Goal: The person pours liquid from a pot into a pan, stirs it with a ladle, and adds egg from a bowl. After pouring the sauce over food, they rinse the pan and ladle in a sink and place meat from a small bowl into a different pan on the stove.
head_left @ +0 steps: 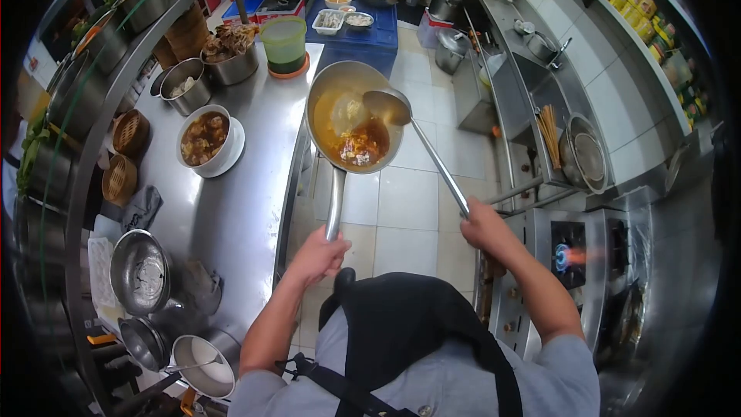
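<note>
My left hand (319, 255) is closed round the handle of a metal wok (318, 102), which hangs over the floor just right of the steel counter. Inside it lies a yellow-orange broth (332, 135) with a darker red patch and pale bits near the handle side. The long handle of a ladle (391, 106) is gripped in my right hand (485, 228). Its bowl sits within the wok at the right rim. Left of the wok, a bowl of brown braised pieces (204, 139) rests on a white plate (234, 156).
A steel counter (231, 216) runs along the left, with metal pots (185, 86), bamboo steamers (130, 132) and metal bowls (140, 271). A blue flame (562, 256) burns on the stove at right. Farther back are a sink (540, 81) and a blue table (382, 38) with dishes.
</note>
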A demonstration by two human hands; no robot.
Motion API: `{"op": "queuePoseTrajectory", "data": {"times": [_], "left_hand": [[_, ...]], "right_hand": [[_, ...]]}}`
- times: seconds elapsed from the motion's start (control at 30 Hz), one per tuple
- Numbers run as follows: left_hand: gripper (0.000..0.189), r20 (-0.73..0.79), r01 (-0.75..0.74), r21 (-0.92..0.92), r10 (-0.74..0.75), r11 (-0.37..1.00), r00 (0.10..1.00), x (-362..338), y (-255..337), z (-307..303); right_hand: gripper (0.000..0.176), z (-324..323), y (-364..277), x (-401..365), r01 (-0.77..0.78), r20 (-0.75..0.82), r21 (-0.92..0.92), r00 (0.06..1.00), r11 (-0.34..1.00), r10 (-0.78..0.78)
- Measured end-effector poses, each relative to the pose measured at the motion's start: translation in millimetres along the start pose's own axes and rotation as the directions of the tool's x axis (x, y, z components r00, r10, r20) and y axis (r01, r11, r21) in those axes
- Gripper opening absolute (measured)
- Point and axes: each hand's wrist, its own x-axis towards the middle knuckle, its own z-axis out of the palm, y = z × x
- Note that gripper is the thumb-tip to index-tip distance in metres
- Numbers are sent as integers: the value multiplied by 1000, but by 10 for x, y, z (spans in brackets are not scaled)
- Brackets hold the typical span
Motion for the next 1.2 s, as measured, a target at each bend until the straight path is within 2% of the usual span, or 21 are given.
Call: {"op": "queuePoseTrajectory", "data": {"times": [0.07,0.1,0.13,0.17,0.2,0.23,0.27,0.33,0.37,0.43,0.5,0.57,0.63,0.83,0.97,1.03,1.13,1.2], "left_hand": [[24,-19,1,17,-1,1000,1000,107,-15,37],[24,-12,9,48,-8,999,1000,165,-44,45],[23,-5,10,80,-10,997,1000,221,-69,56],[23,-3,11,75,-11,997,1000,271,-102,74],[24,-24,29,108,-26,994,999,305,-145,88],[24,-46,47,142,-40,989,998,318,-173,86],[24,-50,51,136,-44,989,998,311,-188,65],[23,-11,108,68,-108,992,994,280,-210,0],[23,-19,110,66,-109,992,994,237,-211,-35],[24,119,171,-84,-160,982,980,102,-176,-92],[23,145,175,-163,-152,971,978,-66,-131,-129],[23,160,169,-244,-132,955,978,-170,-131,-184],[20,243,146,-385,-53,911,969,-276,-146,-250],[16,167,76,-461,2,884,986,-539,3,-364],[15,139,54,-467,12,883,990,-617,-13,-481],[15,136,54,-487,15,872,991,-638,-56,-537],[15,125,59,-513,6,856,992,-680,-107,-563],[15,108,57,-527,1,848,994,-700,-142,-572]], "right_hand": [[14,33,-77,-47,24,6,-11,1000,1000,-24],[11,-15,-274,-139,-184,257,133,955,974,146],[8,-66,-393,-203,-407,505,215,824,888,255],[8,-81,-403,-259,-408,506,210,823,888,259],[8,-73,-403,-333,-547,631,451,754,705,182],[8,-86,-411,-377,-665,717,607,694,434,61],[8,-135,-414,-394,-669,722,602,689,436,61],[11,-250,-423,-420,-775,784,621,614,121,-90],[13,-298,-472,-441,-782,789,615,610,100,-75],[13,-374,-554,-464,-777,783,623,618,91,-72],[14,-467,-657,-488,-772,776,630,626,87,-68],[14,-566,-799,-479,-752,757,648,653,115,3],[14,-633,-911,-435,-747,756,651,654,136,-27],[12,-732,-1329,-144,-696,741,668,654,264,-151],[13,-742,-1940,54,-639,702,708,685,300,-197],[13,-662,-2218,206,-576,667,740,695,347,-269],[11,-470,-2583,421,-522,640,758,713,392,-287],[14,-271,-2779,569,-379,583,780,728,498,-361]]}}
